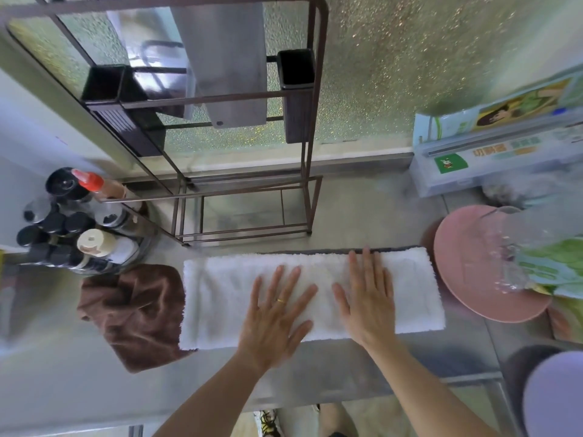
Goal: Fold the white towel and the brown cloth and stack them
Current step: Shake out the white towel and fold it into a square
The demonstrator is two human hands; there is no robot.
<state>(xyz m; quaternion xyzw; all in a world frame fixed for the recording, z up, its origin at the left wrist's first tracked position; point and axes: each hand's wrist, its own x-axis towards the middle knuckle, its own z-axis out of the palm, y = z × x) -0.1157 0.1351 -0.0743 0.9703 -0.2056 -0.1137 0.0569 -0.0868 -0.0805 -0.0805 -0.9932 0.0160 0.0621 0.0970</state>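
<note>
Taking the white towel (312, 298) as the landmark and reading leftward first: well off its left end stands a cluster of dark-capped spice jars (56, 225) with a red-topped bottle among them. Nearer, the brown cloth (132, 313) lies in a crumpled heap touching the towel's left edge, its lower corner tucked just under the white pile. It looks like thin, soft microfibre, limp and light, likely to slump unless lifted by two corners and shaken flat.

The towel itself is a long fluffy strip spread across the steel counter (362, 212), apparently already doubled lengthwise, with a grey layer showing along its far edge. It is thick, plush terry: soft, not slippery, and it should hold a crease once pressed. The best hold is probably the two corners of one short end, carried across to the other.

The left hand (277, 313) lies flat on the towel's middle, fingers spread, gripping nothing. The right hand (369, 298) rests just beside it, likewise flat and splayed.

Behind the towel stands a brown metal rack (249, 190). Just past its right end sits a pink plate (463, 279), hard and breakable.
</note>
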